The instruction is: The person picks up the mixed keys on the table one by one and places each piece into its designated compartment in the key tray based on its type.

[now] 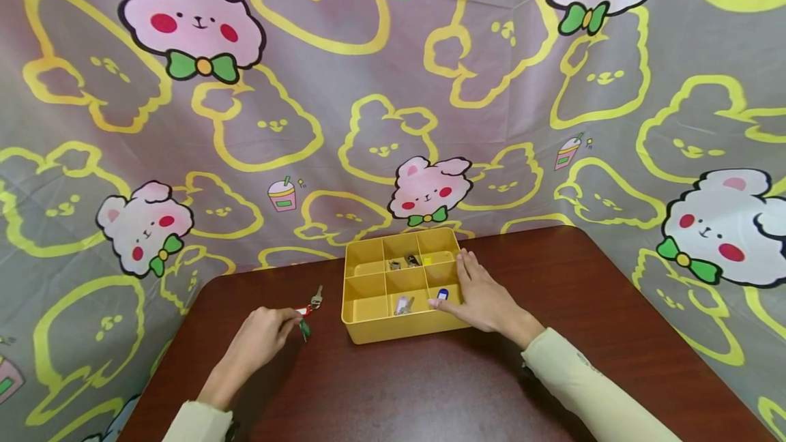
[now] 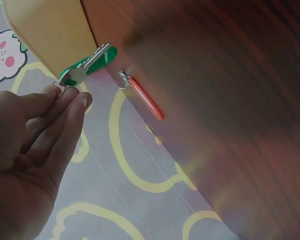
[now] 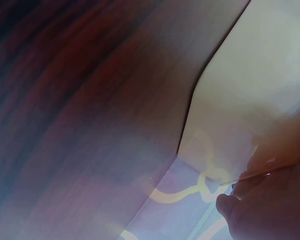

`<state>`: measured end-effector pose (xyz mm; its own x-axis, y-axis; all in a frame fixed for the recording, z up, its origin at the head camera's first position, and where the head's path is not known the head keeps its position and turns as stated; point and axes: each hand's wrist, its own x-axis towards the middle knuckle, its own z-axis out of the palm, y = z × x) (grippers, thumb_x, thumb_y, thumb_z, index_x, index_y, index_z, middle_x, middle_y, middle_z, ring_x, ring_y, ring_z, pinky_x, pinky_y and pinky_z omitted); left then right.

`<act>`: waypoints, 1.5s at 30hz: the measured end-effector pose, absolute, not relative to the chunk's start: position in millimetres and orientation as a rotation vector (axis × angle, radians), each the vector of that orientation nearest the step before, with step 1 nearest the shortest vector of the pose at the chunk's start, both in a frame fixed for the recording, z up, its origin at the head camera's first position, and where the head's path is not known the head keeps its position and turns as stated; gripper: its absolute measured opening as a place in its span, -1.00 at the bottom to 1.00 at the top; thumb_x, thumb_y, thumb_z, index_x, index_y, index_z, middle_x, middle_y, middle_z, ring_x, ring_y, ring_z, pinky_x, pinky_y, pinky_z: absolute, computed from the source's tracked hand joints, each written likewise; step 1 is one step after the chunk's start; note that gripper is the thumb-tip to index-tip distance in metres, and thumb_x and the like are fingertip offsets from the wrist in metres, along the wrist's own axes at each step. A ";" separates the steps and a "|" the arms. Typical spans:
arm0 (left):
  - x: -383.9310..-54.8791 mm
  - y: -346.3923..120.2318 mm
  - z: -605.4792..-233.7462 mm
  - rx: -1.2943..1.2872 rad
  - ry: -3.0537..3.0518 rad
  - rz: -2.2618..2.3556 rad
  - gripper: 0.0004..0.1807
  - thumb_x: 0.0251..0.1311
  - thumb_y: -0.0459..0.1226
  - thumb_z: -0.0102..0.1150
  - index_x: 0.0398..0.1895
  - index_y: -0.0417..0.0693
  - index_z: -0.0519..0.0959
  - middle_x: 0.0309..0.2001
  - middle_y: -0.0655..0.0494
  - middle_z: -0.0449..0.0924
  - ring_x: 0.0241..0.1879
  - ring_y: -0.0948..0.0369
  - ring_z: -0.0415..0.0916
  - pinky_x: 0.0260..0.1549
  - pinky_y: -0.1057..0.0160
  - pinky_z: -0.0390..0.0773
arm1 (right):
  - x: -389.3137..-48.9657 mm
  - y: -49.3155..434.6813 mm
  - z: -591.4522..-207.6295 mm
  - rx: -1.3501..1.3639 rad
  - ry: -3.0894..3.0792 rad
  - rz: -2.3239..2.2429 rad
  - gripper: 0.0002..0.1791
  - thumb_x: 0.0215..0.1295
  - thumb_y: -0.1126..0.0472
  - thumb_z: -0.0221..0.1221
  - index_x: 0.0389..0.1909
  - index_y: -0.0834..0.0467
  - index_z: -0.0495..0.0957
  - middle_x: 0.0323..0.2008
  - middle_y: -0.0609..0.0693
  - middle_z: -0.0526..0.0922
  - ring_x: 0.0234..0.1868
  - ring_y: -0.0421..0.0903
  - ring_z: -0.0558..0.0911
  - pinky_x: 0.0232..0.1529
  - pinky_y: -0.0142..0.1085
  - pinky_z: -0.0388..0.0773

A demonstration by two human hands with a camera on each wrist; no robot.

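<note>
My left hand (image 1: 263,336) pinches, between thumb and fingertips, the ring of a key with a green tag (image 2: 92,64). It is held left of a yellow divided box (image 1: 408,330). On the table close beyond these fingers lies a second key (image 1: 317,297) with a red tag (image 2: 147,99). My right hand (image 1: 488,300) rests along the box's right side, fingers straight and thumb at the front rim. Inside the box, a blue-tagged key (image 1: 443,295) is in the front right compartment, and a key with a pale tag (image 1: 403,305) in the front middle one.
Small dark keys (image 1: 413,261) lie in the back middle compartment, and a yellow tag (image 1: 427,261) shows in the back right one. The brown table (image 1: 393,387) runs back to a patterned cloth (image 1: 381,74) hanging behind and at both sides.
</note>
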<state>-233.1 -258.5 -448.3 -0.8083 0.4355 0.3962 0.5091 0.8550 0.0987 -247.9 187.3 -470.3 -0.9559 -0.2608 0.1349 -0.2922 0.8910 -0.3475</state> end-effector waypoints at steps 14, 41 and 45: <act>-233.9 -253.4 -445.9 -0.680 -2.636 -0.479 -0.93 0.22 -0.42 0.44 -0.28 -0.13 0.83 -0.40 0.15 0.83 -0.57 0.49 0.29 -0.52 0.43 0.37 | -247.0 185.8 -470.7 0.433 -2.972 0.581 0.38 0.27 -0.69 -0.06 0.67 0.35 -0.13 0.71 0.28 -0.16 0.74 0.23 -0.08 0.69 0.11 0.09; -238.4 -238.2 -432.4 -0.567 -2.628 -0.734 -0.91 0.34 -0.33 0.38 -0.24 -0.14 0.83 -0.40 0.15 0.84 -0.47 0.48 0.57 -0.47 0.44 0.53 | -245.9 186.7 -468.4 0.434 -2.969 0.583 0.38 0.26 -0.69 -0.05 0.67 0.35 -0.11 0.71 0.29 -0.14 0.73 0.25 -0.06 0.68 0.12 0.09; -239.8 -235.2 -430.7 -0.537 -2.631 -0.768 -0.91 0.34 -0.32 0.38 -0.22 -0.14 0.83 -0.40 0.14 0.83 -0.46 0.46 0.57 -0.47 0.44 0.56 | -246.1 186.6 -469.3 0.435 -2.966 0.584 0.37 0.27 -0.68 -0.05 0.67 0.35 -0.10 0.71 0.29 -0.13 0.73 0.25 -0.06 0.68 0.13 0.09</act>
